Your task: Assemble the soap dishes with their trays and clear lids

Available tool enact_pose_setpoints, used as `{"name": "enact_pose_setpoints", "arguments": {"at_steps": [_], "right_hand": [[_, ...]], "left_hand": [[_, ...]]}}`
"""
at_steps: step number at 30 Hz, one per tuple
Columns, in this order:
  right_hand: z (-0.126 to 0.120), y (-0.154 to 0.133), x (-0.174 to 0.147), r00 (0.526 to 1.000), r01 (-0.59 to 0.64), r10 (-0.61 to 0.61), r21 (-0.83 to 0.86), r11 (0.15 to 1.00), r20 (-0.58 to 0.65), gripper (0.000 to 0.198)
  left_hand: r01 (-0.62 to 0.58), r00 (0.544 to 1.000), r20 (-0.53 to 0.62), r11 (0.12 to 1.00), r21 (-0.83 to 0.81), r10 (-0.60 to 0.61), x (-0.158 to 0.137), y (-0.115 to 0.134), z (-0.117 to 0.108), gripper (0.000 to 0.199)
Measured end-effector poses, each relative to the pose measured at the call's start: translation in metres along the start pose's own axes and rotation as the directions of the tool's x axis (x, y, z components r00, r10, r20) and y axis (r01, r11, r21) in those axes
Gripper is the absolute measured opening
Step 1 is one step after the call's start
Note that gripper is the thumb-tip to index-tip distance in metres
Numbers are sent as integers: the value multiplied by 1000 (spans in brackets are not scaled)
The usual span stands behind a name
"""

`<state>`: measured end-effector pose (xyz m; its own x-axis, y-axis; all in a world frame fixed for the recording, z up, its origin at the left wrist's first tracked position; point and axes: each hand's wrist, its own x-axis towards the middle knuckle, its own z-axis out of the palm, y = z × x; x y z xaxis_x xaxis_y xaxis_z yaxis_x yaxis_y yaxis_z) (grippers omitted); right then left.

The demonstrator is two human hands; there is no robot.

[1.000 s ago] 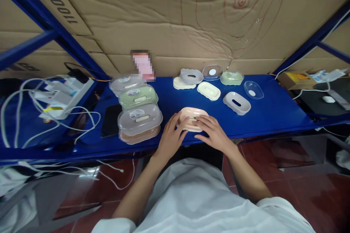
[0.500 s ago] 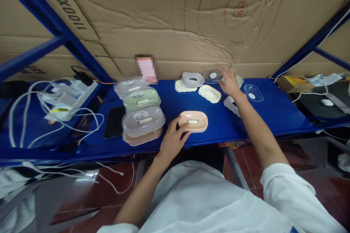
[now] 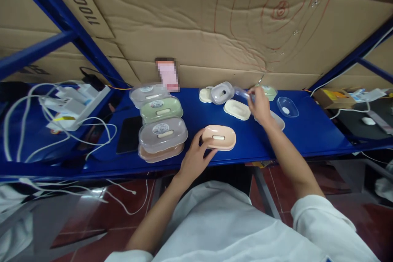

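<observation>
My left hand (image 3: 196,151) grips the left end of a peach soap dish (image 3: 225,132), which rests near the table's front edge with a small cream bar in its middle. Farther back, my right hand (image 3: 259,104) is closed on a clear plastic lid (image 3: 241,92), raised at a tilt and partly hidden by the fingers. Left of that lid, a grey soap dish (image 3: 222,92) leans on a cream piece (image 3: 205,95). A cream tray (image 3: 237,109) lies just in front of them. Under my right wrist a pale grey piece (image 3: 278,120) is partly covered.
On the left stand several lidded soap dishes (image 3: 162,133), overlapping, beside a black tablet-like slab (image 3: 129,136). Another clear lid (image 3: 287,107) and a green dish (image 3: 269,92) lie at right. A power strip (image 3: 80,110) with tangled white cables is far left. Cardboard (image 3: 184,12) walls the back.
My right hand has closed on the clear lid and lifted it to a tilt, drawing it slightly nearer. The grey dish has turned and shifted right. My left hand stays on the peach dish.
</observation>
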<state>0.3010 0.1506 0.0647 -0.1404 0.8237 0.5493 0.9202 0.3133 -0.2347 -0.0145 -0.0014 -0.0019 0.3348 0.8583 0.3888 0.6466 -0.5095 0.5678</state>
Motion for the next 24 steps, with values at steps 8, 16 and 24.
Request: {"name": "enact_pose_setpoints", "arguments": {"at_steps": [8, 16, 24], "right_hand": [[-17, -99, -108, 910, 233, -322, 319, 919, 263, 55], [-14, -105, -120, 840, 350, -444, 313, 883, 311, 49], [-7, -98, -116, 789, 442, -531, 314, 840, 310, 50]], "left_hand": [[36, 999, -34, 994, -103, -40, 0, -6, 5, 78], [5, 998, -54, 993, -115, -11, -1, -13, 10, 83], [11, 999, -50, 994, -108, -17, -1, -16, 11, 79]]}}
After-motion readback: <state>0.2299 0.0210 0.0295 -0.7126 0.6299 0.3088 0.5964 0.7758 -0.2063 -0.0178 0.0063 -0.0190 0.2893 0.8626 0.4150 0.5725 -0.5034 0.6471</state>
